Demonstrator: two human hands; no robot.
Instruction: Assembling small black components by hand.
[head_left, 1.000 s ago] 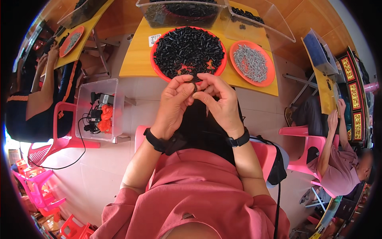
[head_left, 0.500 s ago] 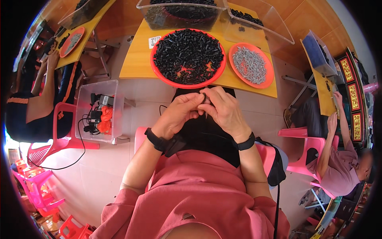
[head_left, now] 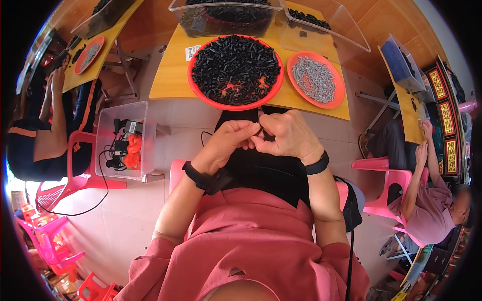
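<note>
My left hand (head_left: 233, 141) and my right hand (head_left: 290, 134) meet over my lap, just short of the table's near edge. Left thumb and fingers pinch a small dark piece, mostly covered by the fingertips. The right thumb and bent forefinger close on the same spot from the other side; what they grip is too small to name. Beyond the hands, a round red tray (head_left: 190, 75) holds a heap of short black plastic pieces (head_left: 236, 65). To its right, an orange-red oval plate (head_left: 337, 95) carries many small silvery screw-like parts (head_left: 314, 79).
Clear plastic bins (head_left: 226, 25) with black pieces stand at the back of the yellow table (head_left: 170, 83). On the left, a clear box (head_left: 123, 168) holds black adapters and an orange-red bag. Co-workers sit at tables left and right; pink chairs (head_left: 384, 188) stand nearby.
My right hand has shifted slightly right, and its wrist has turned outward, with the fingers more bent. The left hand stays nearly in place. Both co-workers' hands have moved.
</note>
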